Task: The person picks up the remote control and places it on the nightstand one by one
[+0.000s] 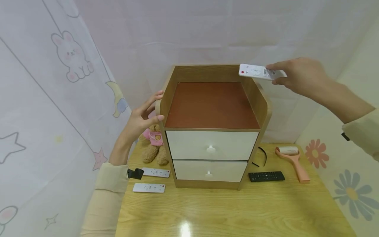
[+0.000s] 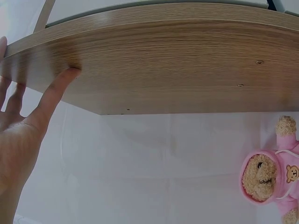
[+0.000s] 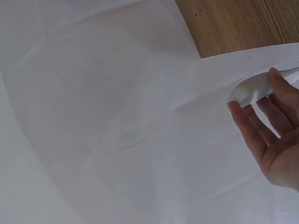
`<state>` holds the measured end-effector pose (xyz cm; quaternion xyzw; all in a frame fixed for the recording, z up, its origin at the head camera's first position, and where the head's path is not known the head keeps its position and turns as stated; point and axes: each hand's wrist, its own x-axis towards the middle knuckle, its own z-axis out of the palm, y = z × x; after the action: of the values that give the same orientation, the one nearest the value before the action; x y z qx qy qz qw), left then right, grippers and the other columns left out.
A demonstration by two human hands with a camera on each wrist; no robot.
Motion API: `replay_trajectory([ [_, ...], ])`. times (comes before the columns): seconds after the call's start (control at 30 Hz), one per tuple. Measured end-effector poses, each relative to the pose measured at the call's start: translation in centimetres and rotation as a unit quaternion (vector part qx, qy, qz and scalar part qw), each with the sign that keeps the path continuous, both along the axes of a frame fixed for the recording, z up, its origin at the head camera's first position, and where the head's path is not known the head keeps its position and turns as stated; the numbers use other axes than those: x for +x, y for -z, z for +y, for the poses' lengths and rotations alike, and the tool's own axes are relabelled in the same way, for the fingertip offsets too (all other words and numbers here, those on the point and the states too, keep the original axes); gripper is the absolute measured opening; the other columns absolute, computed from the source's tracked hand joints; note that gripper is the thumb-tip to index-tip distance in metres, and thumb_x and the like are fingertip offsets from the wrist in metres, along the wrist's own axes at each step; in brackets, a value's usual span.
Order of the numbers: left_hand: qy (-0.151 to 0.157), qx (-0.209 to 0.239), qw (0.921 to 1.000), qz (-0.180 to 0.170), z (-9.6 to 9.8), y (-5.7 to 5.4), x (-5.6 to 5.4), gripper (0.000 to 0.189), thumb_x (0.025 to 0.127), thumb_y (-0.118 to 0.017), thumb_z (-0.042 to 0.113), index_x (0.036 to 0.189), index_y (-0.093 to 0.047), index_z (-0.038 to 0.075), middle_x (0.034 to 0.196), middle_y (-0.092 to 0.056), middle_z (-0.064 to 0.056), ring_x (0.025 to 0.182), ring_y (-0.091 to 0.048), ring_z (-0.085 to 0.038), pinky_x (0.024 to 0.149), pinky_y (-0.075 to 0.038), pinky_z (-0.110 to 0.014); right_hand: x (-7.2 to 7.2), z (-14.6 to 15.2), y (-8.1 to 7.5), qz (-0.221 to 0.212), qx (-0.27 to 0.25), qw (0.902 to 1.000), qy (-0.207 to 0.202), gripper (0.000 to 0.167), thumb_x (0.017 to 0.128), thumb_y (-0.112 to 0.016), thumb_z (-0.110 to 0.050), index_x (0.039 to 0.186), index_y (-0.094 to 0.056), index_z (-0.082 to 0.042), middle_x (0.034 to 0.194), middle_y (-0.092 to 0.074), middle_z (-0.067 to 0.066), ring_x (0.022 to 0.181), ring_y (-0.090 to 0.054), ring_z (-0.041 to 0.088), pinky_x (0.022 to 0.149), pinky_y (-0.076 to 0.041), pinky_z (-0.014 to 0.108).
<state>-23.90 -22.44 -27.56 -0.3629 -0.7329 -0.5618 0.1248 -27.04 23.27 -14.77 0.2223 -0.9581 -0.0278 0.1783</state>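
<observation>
High at the right in the head view, my right hand (image 1: 299, 74) pinches a white remote control (image 1: 256, 71) between thumb and fingers. The remote overlaps the right rear corner of a small wooden cabinet (image 1: 213, 129) with two white drawers, both closed. In the right wrist view the fingers hold the remote (image 3: 254, 87) by its end, near the cabinet's corner (image 3: 238, 28). My left hand (image 1: 137, 123) rests against the cabinet's left side wall with its fingers extended. A fingertip touches the outer side panel (image 2: 154, 70) in the left wrist view.
Left of the cabinet sit a teddy bear (image 1: 156, 138) in pink and two white remotes, a rear one (image 1: 155, 172) and a front one (image 1: 149, 188). At the right lie a black remote (image 1: 266, 176), a lint roller (image 1: 294, 161) and a thin black strip (image 1: 263, 156) on the wooden table (image 1: 213, 210).
</observation>
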Motion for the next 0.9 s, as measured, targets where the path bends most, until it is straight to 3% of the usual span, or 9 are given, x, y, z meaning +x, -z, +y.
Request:
replay_trajectory([
  [0.3,-0.007,0.001,1.0000,0.007,0.3,0.1,0.1,0.061,0.087,-0.062,-0.012,0.143,-0.041,-0.001,0.155,-0.032,-0.008,0.142,-0.028,-0.021,0.115,-0.025,-0.039,-0.5,-1.1,-0.5,0.000,-0.006,1.0000,-0.004,0.050,0.087,-0.072,-0.014,0.134,-0.057,-0.009,0.117,-0.060,0.031,0.073,-0.056,0.036,0.042,-0.040,0.042],
  [0.53,-0.003,0.004,1.0000,0.001,0.3,0.2,0.2,0.062,0.087,-0.061,-0.013,0.144,-0.041,0.000,0.155,-0.031,-0.008,0.142,-0.029,-0.023,0.113,-0.029,-0.036,-0.7,-2.4,-0.8,-0.013,0.004,0.9999,-0.001,0.049,0.087,-0.071,-0.014,0.134,-0.057,-0.010,0.116,-0.061,0.031,0.084,-0.059,0.040,0.044,-0.042,0.043],
  [0.73,-0.009,0.013,0.9998,-0.011,0.0,0.4,0.4,0.061,0.087,-0.061,-0.012,0.143,-0.043,0.004,0.155,-0.032,-0.004,0.140,-0.033,-0.026,0.102,-0.043,-0.026,-1.1,-3.8,-0.7,0.001,0.012,0.9996,-0.024,0.046,0.086,-0.072,-0.012,0.130,-0.061,-0.009,0.111,-0.065,0.028,0.086,-0.061,0.041,0.047,-0.044,0.047],
  [0.9,-0.009,0.020,0.9996,-0.017,-0.6,1.3,-0.5,0.062,0.088,-0.063,-0.008,0.144,-0.043,0.007,0.156,-0.031,-0.002,0.137,-0.038,-0.030,0.089,-0.052,-0.027,-1.6,-4.9,-0.8,0.002,0.019,0.9993,-0.031,0.046,0.085,-0.073,-0.013,0.129,-0.062,-0.010,0.110,-0.065,0.028,0.086,-0.062,0.041,0.048,-0.045,0.049],
])
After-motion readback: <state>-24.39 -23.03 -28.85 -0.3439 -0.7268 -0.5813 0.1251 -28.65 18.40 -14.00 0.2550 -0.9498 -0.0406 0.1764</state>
